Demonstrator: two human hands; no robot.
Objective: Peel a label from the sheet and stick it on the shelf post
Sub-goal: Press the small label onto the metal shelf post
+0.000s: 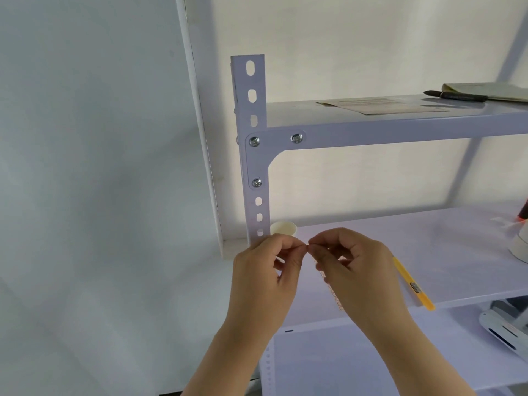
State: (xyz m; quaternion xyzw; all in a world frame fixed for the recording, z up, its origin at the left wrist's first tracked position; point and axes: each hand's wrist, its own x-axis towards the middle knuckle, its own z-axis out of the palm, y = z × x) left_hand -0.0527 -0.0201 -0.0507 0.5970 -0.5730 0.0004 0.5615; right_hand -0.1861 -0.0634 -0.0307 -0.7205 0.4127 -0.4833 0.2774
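Note:
The white slotted shelf post (251, 115) stands upright at the centre, bolted to the upper shelf by a corner plate. Just below and in front of it, my left hand (265, 278) and my right hand (357, 270) meet with thumbs and forefingers pinched together. A narrow label sheet (328, 284) with small orange-edged labels hangs edge-on from my right hand's fingers. My left fingertips pinch at its top end. Whether a label has come off is too small to tell.
A paper cup (283, 228) sits behind the post on the middle shelf (428, 238). A yellow utility knife (413, 284) lies right of my hands. Papers (383, 105), a black pen (457, 96) and a notebook rest on the upper shelf. A white roll (520, 247) stands far right.

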